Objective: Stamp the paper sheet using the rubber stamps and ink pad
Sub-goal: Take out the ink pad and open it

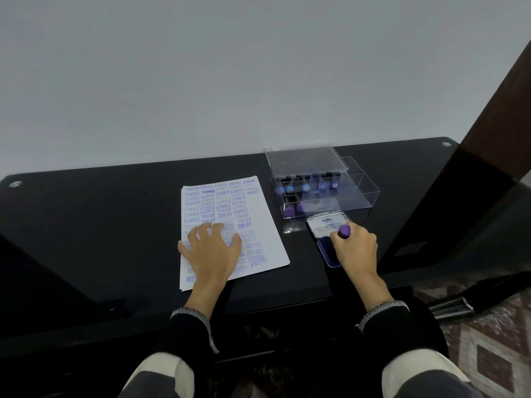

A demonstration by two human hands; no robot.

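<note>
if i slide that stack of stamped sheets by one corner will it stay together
Probably not. The paper sheets look thin and loose, edges already fanned at the near left corner, so they would likely flex and shift apart. The glossy black table seems slippery; the left hand spread flat on top probably pins them.

Glossy black table [115, 225], plain grey wall [230, 67], perhaps patterned rug [488, 354]

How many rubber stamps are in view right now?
8: five in the back row of the clear plastic box, at; two in front, and; one gripped by the right hand, at. More may be hidden.
</note>
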